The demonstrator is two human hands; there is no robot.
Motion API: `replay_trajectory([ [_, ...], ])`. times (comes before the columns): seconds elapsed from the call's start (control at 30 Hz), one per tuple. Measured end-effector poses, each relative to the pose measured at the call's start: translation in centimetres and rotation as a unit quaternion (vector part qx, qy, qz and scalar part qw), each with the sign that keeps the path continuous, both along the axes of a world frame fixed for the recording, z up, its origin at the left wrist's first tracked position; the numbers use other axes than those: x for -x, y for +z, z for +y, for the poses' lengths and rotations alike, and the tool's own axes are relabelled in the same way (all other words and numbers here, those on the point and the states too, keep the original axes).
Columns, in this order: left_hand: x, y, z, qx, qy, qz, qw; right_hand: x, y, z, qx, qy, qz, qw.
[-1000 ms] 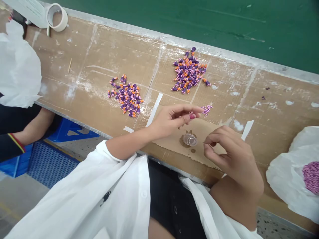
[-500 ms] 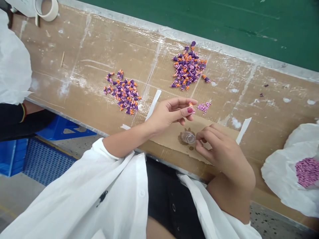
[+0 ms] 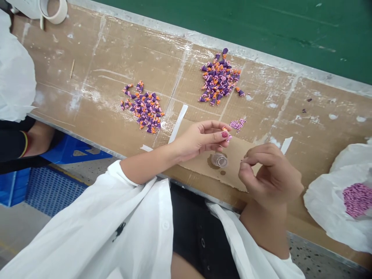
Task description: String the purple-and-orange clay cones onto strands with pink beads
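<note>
My left hand [image 3: 199, 140] pinches a small figurine [image 3: 229, 138] between thumb and fingers; only bits of orange and pink show past the fingertips. My right hand [image 3: 270, 176] is closed in a pinch to the right of a small clear cup [image 3: 219, 159], and what it holds, if anything, is too small to make out. Wet spots surround the cup on a cardboard sheet [image 3: 232, 178]. Just beyond my left fingertips lies a little heap of pink-purple pieces [image 3: 238, 124].
Two piles of purple, orange and pink figurines, a left pile [image 3: 147, 110] and a far pile [image 3: 219, 79], lie on the cardboard-covered table [image 3: 116, 50]. At right, a white bag [image 3: 322, 197] holds many pink pieces [image 3: 357, 199]. A tape roll [image 3: 59, 15] and another person's arm [image 3: 39, 137] are at left.
My right hand has moved right and away from the clear cup, still pinched. My left hand has lowered slightly toward me with the figurine in it.
</note>
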State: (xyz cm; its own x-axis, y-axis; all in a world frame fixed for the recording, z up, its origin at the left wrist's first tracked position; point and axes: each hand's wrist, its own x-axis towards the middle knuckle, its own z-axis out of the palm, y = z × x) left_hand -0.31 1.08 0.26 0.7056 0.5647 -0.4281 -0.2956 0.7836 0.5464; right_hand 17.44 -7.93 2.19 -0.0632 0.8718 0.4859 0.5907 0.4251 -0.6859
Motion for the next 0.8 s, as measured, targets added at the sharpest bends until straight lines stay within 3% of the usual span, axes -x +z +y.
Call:
replay_trajectory([
  [0.17,-0.3,0.1,-0.6,0.039,-0.045,-0.027,0.998,1.3,-1.5,-0.4,-0.072,-0.101,-0.007,0.992],
  [0.4,-0.3,0.0,-1.1,0.036,-0.079,-0.022,0.996,2.1,-1.1,-0.5,-0.072,-0.105,-0.086,0.988],
  [0.8,-0.3,0.3,-1.1,0.013,-0.089,-0.019,0.996,2.3,-0.8,-0.7,-0.06,-0.114,-0.092,0.987],
])
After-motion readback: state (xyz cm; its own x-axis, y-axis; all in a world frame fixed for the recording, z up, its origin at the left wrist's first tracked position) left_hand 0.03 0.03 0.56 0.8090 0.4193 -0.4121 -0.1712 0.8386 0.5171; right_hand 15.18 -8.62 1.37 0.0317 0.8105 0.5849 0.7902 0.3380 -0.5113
